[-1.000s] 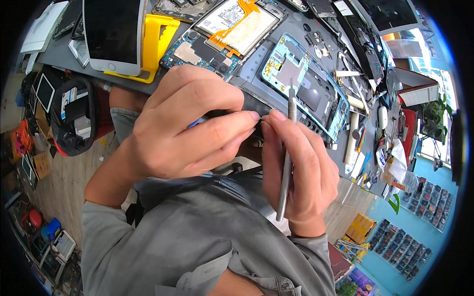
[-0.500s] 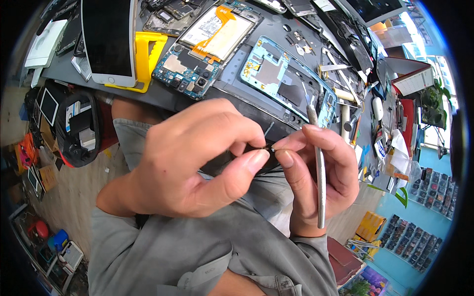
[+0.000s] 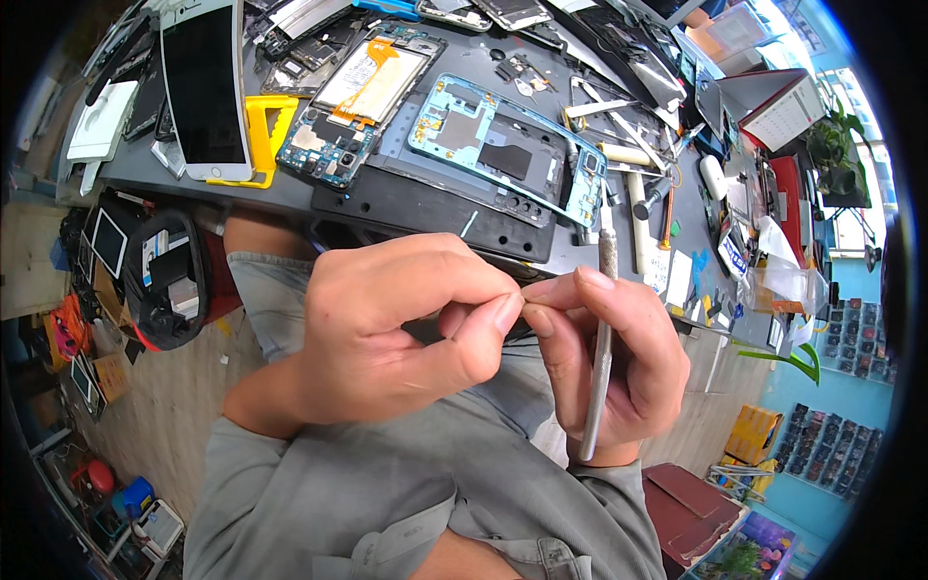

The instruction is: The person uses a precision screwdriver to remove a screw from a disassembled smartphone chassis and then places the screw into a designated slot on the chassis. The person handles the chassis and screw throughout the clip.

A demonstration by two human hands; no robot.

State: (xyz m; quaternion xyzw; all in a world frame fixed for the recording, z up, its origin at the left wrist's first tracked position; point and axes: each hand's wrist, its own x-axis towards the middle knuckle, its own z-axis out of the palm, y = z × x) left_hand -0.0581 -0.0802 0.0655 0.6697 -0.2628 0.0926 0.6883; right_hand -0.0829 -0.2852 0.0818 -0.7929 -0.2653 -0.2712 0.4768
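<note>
My left hand (image 3: 401,333) is closed, thumb and forefinger pinched together. Its fingertips meet those of my right hand (image 3: 643,358) over my lap, just off the bench edge. Whatever lies between the tips is hidden. A slim metal craft knife (image 3: 601,362) with a knurled grip rests in my right hand, blade pointing up and away. Beyond the hands lies an opened phone (image 3: 335,143) with its circuit board, battery and orange ribbon cable exposed. To its right is a light-blue phone frame (image 3: 449,130), on a black flat plate (image 3: 387,208).
At left on the bench stand a white tablet (image 3: 205,97) and a yellow holder (image 3: 266,145). Loose tools and small parts, among them a screwdriver (image 3: 669,215), crowd the right side. An open black bag (image 3: 174,275) sits below the bench at left.
My fingertips have drawn together, covering a tiny dark part with a metallic glint that showed between them. The view has shifted, so the bench items sit further left; the knife stays in my right hand.
</note>
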